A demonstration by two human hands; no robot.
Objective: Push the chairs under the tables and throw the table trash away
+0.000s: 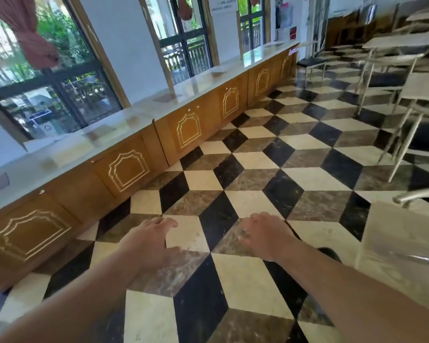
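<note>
Both hands empty, fingers loosely spread: left hand [154,237], right hand [263,235], out over the checkered floor [245,169]. Nearest table [401,243] just right of the right hand; chairs [391,70] and more tables further ahead-right; no trash visible, picture blurry

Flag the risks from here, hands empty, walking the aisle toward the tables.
1. The nearest table sits close by the right hand; its corner or the metal chair back could catch the arm in passing.
2. The frame is motion-blurred, so chair legs jutting onto the checkered floor are a likely trip point.
3. Left hand is also empty; no trash is visible yet.
</note>
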